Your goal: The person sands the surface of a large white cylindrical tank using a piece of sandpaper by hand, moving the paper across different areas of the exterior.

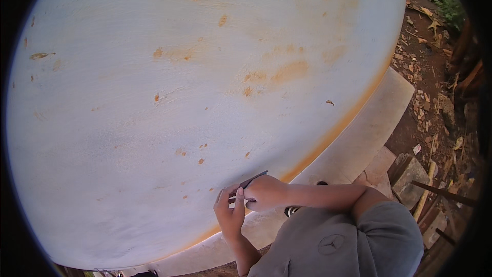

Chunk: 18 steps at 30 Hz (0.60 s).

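Observation:
Near the close edge of a large, pale, curved-edged surface [133,107], both my hands come together around a dark, thin, flat piece [254,178]. Its long straight edge shows above my fingers, but its exact kind I cannot tell. My right hand [267,194] is closed in a fist around it, with the forearm reaching in from the right. My left hand [229,213] meets the piece's left end, thumb and fingers bent together on it. Parts of the piece are hidden by my fingers. Orange-brown stains [289,72] mark the pale surface.
An orange band [342,123] follows the surface's right rim. Below it runs a pale slab [359,131]. Dry leaves [329,102] lie on the surface. On the right are soil with chips and rubble [420,97], a stone block [411,177], sticks and a green plant [450,9].

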Motion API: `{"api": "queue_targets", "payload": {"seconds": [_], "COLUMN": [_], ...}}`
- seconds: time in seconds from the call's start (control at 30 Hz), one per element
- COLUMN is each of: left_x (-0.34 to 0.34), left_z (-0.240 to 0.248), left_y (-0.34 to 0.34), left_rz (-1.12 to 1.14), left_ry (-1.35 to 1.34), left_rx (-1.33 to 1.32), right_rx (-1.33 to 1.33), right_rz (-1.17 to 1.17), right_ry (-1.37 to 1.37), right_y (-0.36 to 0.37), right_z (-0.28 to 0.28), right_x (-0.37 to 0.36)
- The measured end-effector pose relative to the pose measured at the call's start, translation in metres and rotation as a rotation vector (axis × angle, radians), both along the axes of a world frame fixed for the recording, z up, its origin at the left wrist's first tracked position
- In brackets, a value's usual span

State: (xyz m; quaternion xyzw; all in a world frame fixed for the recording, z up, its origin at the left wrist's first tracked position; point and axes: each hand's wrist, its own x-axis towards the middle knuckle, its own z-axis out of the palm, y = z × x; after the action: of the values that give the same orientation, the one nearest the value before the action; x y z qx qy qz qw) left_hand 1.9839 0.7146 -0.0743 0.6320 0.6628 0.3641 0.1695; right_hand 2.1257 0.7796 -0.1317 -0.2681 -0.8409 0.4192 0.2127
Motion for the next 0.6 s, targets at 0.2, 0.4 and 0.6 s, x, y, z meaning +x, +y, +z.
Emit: {"api": "queue_targets", "payload": {"seconds": [0.2, 0.4, 0.6], "left_x": [-0.007, -0.003, 0.007], "left_z": [-0.017, -0.035, -0.037], "left_y": [-0.002, 0.004, 0.008], "left_rz": [-0.012, -0.103, -0.213], "left_ry": [-0.229, -0.244, -0.016], "left_rx": [-0.158, -0.145, -0.078], "right_rx": [0.152, 0.118, -0.055], "right_rz": [-0.173, -0.215, -0.236], "right_ry": [0.370, 0.307, 0.262], "right_y": [-0.015, -0.009, -0.009], "right_z": [-0.018, -0.028, -0.030], "right_x": [0.018, 0.032, 0.050]}}
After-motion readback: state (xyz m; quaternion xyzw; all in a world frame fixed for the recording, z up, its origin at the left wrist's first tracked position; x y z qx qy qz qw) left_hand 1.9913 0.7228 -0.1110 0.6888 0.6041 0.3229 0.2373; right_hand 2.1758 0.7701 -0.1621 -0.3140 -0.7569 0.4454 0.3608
